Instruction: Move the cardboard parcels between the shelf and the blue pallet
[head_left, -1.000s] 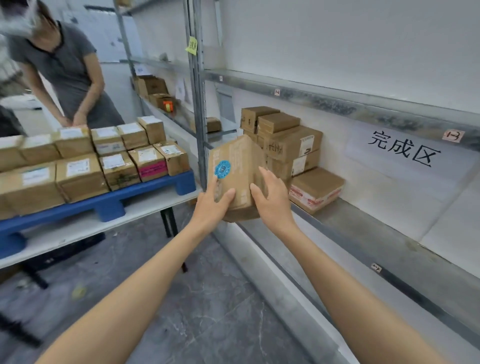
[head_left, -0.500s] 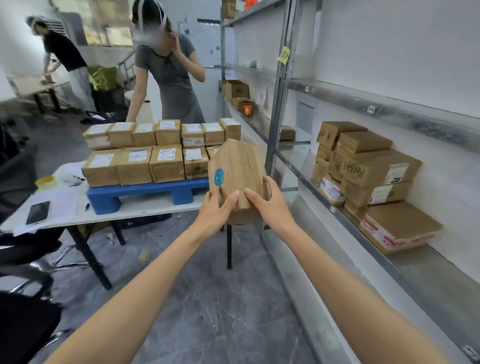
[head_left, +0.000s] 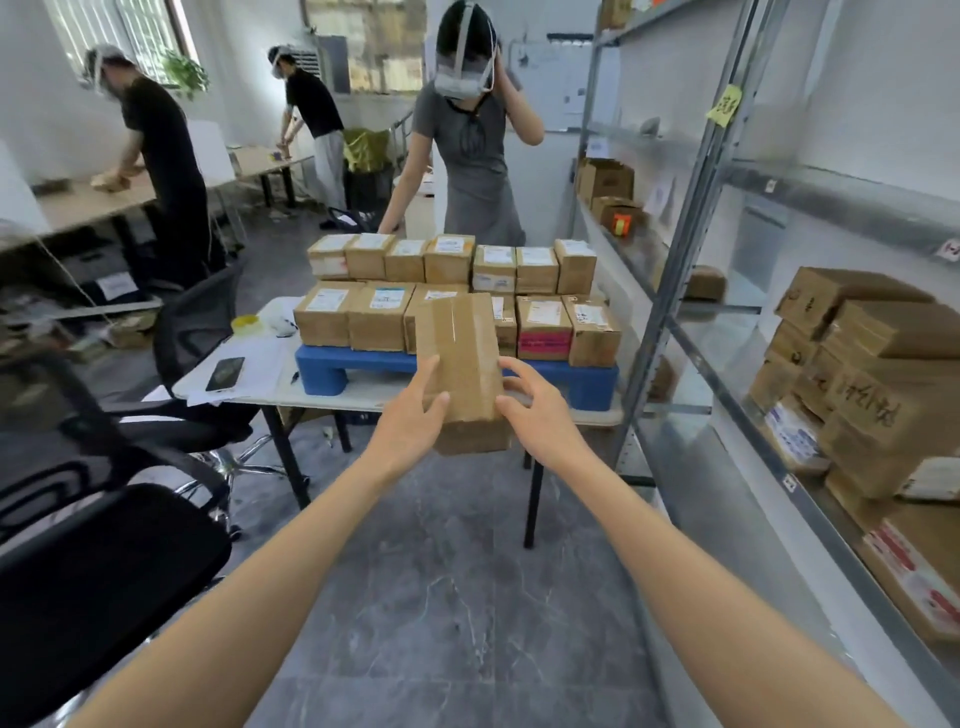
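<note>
Grip: left hand (head_left: 410, 421) and right hand (head_left: 540, 421) fingers clasp one parcel (head_left: 462, 364).
Remaining: likely set it on blue pallet (head_left: 332, 366); shelf (head_left: 737, 415) holds more.

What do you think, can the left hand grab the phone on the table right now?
Probably not yet. The left hand grips the parcel with the right hand, and the phone lies farther left.

Held parcel (head_left: 462, 364): matt brown cardboard, glossy tape strip. Pallet (head_left: 363, 366): smooth blue plastic. Shelf (head_left: 675, 270), right: dull grey metal. Floor (head_left: 441, 597): grey veined stone look, slight sheen.
</note>
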